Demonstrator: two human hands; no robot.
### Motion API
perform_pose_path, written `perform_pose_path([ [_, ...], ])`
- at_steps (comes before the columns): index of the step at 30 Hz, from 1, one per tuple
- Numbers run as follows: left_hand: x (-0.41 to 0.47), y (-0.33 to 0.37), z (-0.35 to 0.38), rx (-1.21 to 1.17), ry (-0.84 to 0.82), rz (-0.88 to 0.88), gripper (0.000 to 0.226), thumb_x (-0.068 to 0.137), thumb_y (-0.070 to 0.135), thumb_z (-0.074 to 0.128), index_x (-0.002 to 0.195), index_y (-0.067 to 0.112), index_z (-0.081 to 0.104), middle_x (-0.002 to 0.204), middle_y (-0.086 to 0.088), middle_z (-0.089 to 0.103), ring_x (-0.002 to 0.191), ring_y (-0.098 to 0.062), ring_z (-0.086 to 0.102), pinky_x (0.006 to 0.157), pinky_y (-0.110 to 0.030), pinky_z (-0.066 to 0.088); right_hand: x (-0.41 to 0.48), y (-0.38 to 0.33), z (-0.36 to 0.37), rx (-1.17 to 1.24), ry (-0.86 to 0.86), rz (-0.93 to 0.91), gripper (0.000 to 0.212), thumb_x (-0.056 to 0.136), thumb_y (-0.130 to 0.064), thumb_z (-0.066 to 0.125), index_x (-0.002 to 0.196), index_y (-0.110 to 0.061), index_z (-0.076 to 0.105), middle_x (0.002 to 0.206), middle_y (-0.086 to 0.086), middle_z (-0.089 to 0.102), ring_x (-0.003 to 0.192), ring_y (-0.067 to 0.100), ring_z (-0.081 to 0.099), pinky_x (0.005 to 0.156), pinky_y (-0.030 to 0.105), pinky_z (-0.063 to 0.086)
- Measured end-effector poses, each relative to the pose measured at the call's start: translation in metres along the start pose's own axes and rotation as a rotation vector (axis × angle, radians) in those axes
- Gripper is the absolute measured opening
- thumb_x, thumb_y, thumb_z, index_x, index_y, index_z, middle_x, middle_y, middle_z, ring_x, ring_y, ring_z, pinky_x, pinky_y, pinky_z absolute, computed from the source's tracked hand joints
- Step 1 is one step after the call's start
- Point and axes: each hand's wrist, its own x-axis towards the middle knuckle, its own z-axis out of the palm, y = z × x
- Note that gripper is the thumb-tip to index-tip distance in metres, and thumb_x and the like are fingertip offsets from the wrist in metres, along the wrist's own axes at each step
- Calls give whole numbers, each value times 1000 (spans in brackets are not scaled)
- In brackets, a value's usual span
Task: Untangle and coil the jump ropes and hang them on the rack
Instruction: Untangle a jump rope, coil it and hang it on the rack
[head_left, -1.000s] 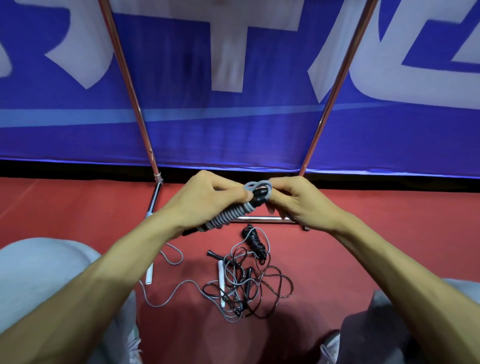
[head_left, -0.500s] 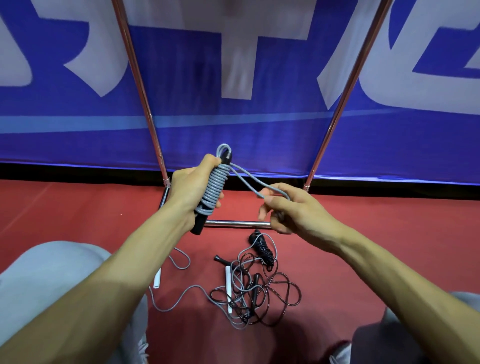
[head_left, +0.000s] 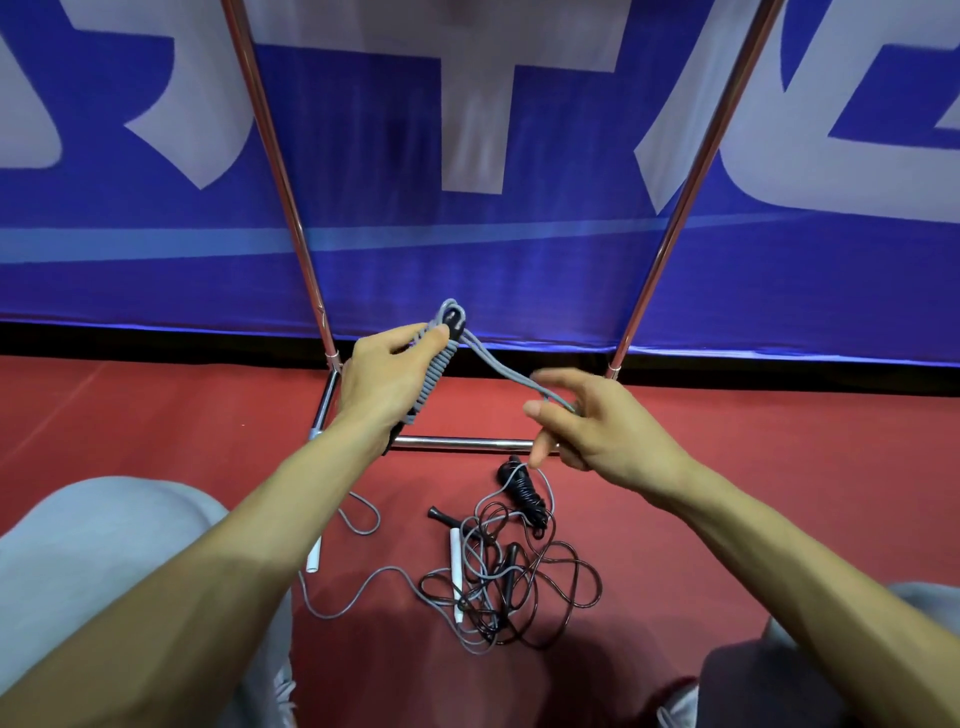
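Note:
My left hand (head_left: 387, 382) grips a grey jump rope bundle (head_left: 434, 374), the cord wound tightly round its black handles, held upright. A loose grey loop (head_left: 498, 371) runs from the bundle's top down to my right hand (head_left: 587, 421), which pinches the loop's end between curled fingers. Below my hands, a tangle of black and grey ropes (head_left: 511, 577) with white and black handles lies on the red floor. The metal rack (head_left: 457, 443) stands behind, its bottom bar on the floor and two slanted poles rising.
A blue banner (head_left: 467, 270) with white lettering hangs behind the rack. A white handle (head_left: 315, 558) with a grey cord lies left of the tangle. My knees in grey trousers (head_left: 93, 561) frame the floor at both sides.
The bundle went from lying between both hands to upright in my left hand. My right hand drew a loop of grey cord out to the right and slightly lower.

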Motion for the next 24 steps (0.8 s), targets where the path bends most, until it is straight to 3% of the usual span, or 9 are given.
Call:
perform_pose_path([
  [2,3,-7,3,168,-25,47,35,85,53,64,119,44,66,114,-4,71,100,-22,66,83,-33,50,-2,3,-1,-96,60,-48,42,99,-23,49,139,-22,36,64,5,71,39,7,44,50,16,37],
  [4,6,-10,4,234,-81,79,50,86,56,60,135,54,47,126,-11,61,113,-34,59,83,-38,49,-4,2,-6,-169,87,-101,29,99,-19,48,126,-28,45,62,3,70,41,6,46,53,20,38],
  [7,6,-11,4,242,-153,130,49,76,68,53,125,65,47,125,1,66,117,-26,61,93,-42,52,-6,-5,-8,-188,74,-128,15,95,-15,49,103,-26,56,62,-1,71,46,8,48,55,30,45],
  [10,7,-12,4,313,-164,152,37,78,66,48,115,63,56,106,14,71,103,-20,65,89,-42,53,-9,-10,-9,-62,65,-210,6,95,-15,54,94,-17,60,66,1,71,53,14,55,59,33,48],
  [14,8,-14,3,402,-167,162,25,90,59,51,114,56,60,97,10,71,95,-23,65,85,-41,53,-10,-10,-12,83,-55,-225,27,81,-31,70,95,-11,60,77,-2,71,86,25,70,77,43,54],
  [17,7,-15,3,483,-168,156,27,92,58,49,116,52,61,102,9,71,97,-23,64,85,-40,52,-7,-5,-15,32,-240,-206,27,88,-12,65,112,-14,54,113,-2,69,93,25,67,84,33,54],
  [19,8,-16,4,505,-151,150,31,93,57,49,121,49,61,111,9,70,105,-23,63,88,-38,51,-7,-6,-19,-118,-264,-237,17,97,-11,52,113,-16,55,105,-3,71,83,21,68,76,27,54],
  [21,9,-17,4,530,-152,149,35,93,58,48,124,47,60,117,9,69,109,-24,62,89,-38,50,-6,-6,-24,-295,-238,-300,19,100,-14,46,111,-15,61,85,-7,69,68,5,61,69,18,49],
  [24,7,-18,6,651,-188,180,36,94,60,44,124,46,59,110,3,70,104,-29,63,81,-36,49,-4,-5,-35,-606,-193,-491,24,94,-33,53,108,-22,69,87,-16,43,78,-5,45,72,6,36],
])
